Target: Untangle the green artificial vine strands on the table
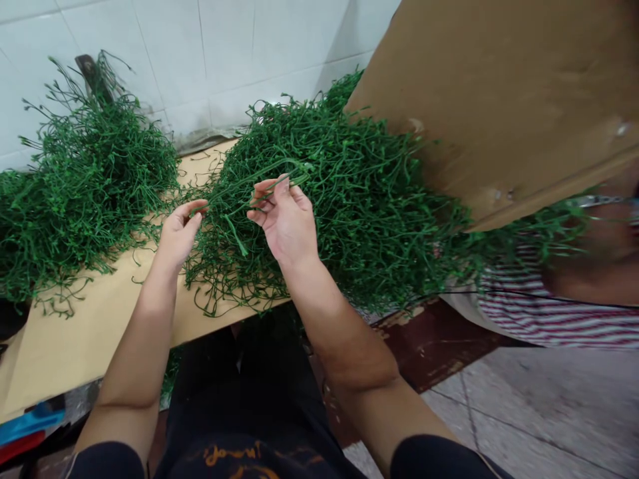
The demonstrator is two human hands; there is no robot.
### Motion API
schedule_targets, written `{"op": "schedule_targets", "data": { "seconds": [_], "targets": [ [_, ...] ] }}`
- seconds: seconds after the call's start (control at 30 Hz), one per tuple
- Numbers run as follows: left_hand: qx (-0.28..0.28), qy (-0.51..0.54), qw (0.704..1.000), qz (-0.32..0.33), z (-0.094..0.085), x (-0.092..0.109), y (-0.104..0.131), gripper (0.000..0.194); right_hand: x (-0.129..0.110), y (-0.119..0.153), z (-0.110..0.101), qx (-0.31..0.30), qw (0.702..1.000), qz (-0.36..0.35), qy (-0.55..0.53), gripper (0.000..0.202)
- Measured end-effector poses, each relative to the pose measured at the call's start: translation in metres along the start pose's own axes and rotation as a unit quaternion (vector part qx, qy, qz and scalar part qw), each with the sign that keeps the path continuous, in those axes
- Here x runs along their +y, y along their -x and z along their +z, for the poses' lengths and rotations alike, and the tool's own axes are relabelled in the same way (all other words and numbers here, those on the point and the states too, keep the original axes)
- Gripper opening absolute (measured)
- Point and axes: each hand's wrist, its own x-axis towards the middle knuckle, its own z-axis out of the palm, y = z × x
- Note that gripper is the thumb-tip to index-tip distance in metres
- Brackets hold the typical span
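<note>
My left hand (178, 231) pinches one end of a thin green plastic stem (234, 183) at the edge of a big heap of tangled green stems (359, 199). My right hand (284, 216) grips the same stem farther along, fingers curled around it just above the heap. The stem arches between the two hands. The heap lies on a tan cardboard-covered table (90, 319), right in front of me.
A second heap of green stems (84, 179) sits at the left of the table. A large cardboard sheet (499, 100) leans over the right side. A person in a striped shirt (549, 313) is at the right. White tiled wall behind.
</note>
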Motion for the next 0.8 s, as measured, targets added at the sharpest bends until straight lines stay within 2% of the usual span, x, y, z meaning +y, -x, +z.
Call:
{"op": "schedule_targets", "data": {
  "seconds": [0.1, 0.17, 0.3, 0.37, 0.5, 0.63, 0.7, 0.77, 0.8],
  "targets": [
    [-0.081, 0.032, 0.995, -0.037, 0.007, 0.01, 0.015, 0.028, 0.002, 0.001, 0.002, -0.005, 1.0, -0.006, -0.011, 0.04],
    [-0.114, 0.034, 0.992, -0.046, 0.014, 0.013, 0.022, 0.027, 0.003, 0.003, 0.005, -0.014, 1.0, -0.009, -0.012, 0.04],
    [-0.118, -0.014, 0.992, -0.034, 0.021, 0.01, 0.025, 0.009, 0.003, 0.006, 0.009, -0.034, 0.999, -0.002, -0.004, 0.039],
    [-0.118, -0.047, 0.992, -0.028, 0.021, 0.009, 0.026, 0.011, 0.002, 0.006, 0.009, -0.041, 0.999, 0.003, -0.017, 0.038],
    [-0.157, -0.095, 0.983, -0.029, 0.023, 0.01, 0.033, 0.017, 0.0, -0.002, 0.007, -0.024, 0.998, 0.01, -0.061, 0.033],
    [-0.159, -0.078, 0.983, 0.04, 0.028, 0.015, 0.055, 0.029, -0.007, -0.022, 0.0, -0.008, 0.994, 0.021, -0.108, 0.028],
    [-0.201, -0.106, 0.971, 0.081, 0.027, 0.017, 0.07, 0.031, -0.018, -0.038, -0.011, 0.036, 0.986, 0.003, -0.161, 0.034],
    [-0.255, -0.165, 0.946, 0.114, 0.024, 0.016, 0.083, 0.032, -0.031, -0.053, -0.026, 0.086, 0.976, -0.043, -0.196, 0.04],
    [-0.276, -0.198, 0.932, 0.122, 0.022, 0.014, 0.087, 0.032, -0.037, -0.058, -0.033, 0.092, 0.975, -0.074, -0.191, 0.041]
  ]
}}
